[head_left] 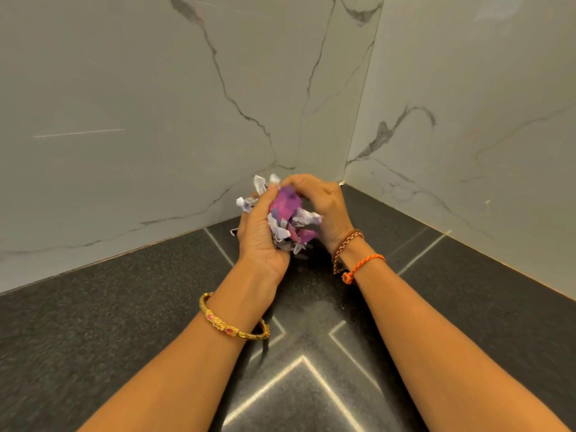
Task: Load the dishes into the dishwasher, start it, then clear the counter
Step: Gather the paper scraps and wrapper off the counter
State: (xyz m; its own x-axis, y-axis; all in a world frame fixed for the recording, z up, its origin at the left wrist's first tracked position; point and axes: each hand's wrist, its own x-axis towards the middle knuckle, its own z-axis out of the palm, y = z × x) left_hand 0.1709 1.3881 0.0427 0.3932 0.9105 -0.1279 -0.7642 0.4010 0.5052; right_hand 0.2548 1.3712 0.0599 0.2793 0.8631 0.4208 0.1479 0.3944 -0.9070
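Observation:
A crumpled wad of purple and white paper scraps (288,218) is pressed between both hands just above the black counter (124,307), close to the wall corner. My left hand (260,235) cups the wad from the left and below, with white scraps poking out past its fingers. My right hand (324,207) closes over it from the right and above. The underside of the wad is hidden by my palms.
The speckled black granite counter runs into a corner formed by two white marble-patterned walls (187,120). Pale seam lines cross the counter in front of me. A small white scrap (342,183) lies at the corner where counter meets wall.

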